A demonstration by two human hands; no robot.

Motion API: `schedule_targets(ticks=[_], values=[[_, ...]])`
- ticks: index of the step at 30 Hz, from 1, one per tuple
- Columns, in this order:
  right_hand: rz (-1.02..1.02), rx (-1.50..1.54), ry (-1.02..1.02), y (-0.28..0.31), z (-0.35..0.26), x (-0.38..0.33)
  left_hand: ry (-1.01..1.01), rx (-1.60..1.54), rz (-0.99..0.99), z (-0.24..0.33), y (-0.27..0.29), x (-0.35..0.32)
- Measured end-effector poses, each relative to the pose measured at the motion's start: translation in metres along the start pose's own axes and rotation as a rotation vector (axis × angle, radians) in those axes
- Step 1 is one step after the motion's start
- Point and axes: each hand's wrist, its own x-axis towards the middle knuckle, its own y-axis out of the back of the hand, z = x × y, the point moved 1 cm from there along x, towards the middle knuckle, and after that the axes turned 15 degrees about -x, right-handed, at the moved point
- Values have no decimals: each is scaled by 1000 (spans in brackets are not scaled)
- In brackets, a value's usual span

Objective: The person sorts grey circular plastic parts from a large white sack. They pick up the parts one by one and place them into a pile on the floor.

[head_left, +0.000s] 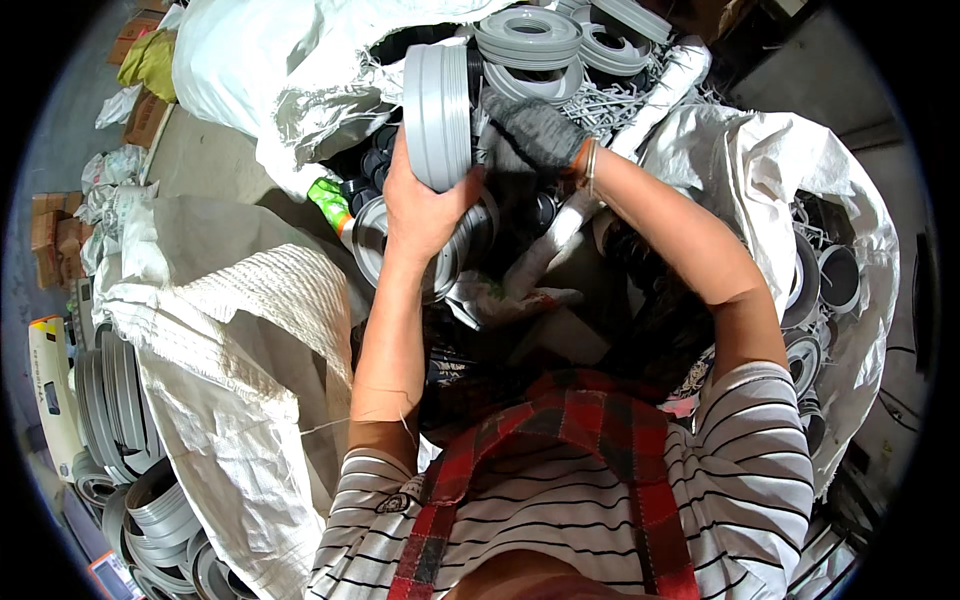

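Above the open white sack [300, 90], the bare left hand [420, 205] clasps a stack of grey plastic rings [438, 110] on edge; the gloved right hand [530, 135] rests against its far side, grip unclear. Support both faces evenly so the rings stay aligned

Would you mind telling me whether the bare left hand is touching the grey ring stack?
Touching. The head view shows the left hand with fingers wrapped around the lower edge of the grey ring stack, no gap between them.
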Motion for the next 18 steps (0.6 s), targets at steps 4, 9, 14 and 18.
schedule_targets(ticks=[4,9,14,18], values=[[568,-243,-238,10,32,33,-121,414,76,-33,23,20],[172,-603,-237,28,69,60,285,264,100,-56,38,24],[51,-646,-450,64,34,56,394,-428,145,-51,28,31],[360,1180,40,73,14,48,363,-654,393,-47,18,26]])
